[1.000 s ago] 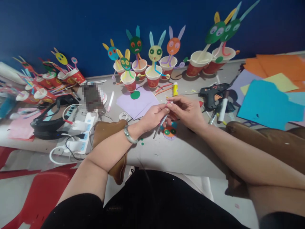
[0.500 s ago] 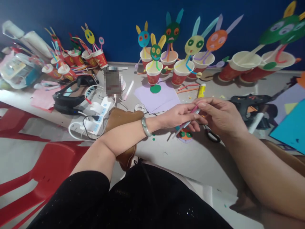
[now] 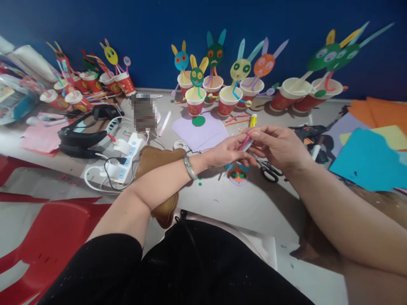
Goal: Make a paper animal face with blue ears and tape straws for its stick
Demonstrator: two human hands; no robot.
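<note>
Between my two hands is a slim pink and white marker [image 3: 245, 144], slanting down to the left. My left hand [image 3: 225, 151] has its fingers closed round the lower part. At the upper end, the thumb and fingers of my right hand [image 3: 282, 146] pinch it. A thin grey tip shows below my left fingers; what it belongs to is unclear. On the table just beneath lies a small orange paper face [image 3: 238, 174] with green eyes and a purple edge. Black-handled scissors [image 3: 269, 173] lie under my right hand, partly hidden by it.
Red paper cups [image 3: 226, 106] with paper rabbit figures line the back wall. Purple sheets [image 3: 203, 134] and a yellow glue stick [image 3: 253, 120] lie before them. At left are a power strip [image 3: 129, 159], a black headset [image 3: 81, 137] and a brown pouch [image 3: 155, 165]; blue paper [image 3: 365, 159] lies right.
The view has turned to the right, so most things sit further left. The marker stays between both hands, and less of its lower end shows below my left fingers.
</note>
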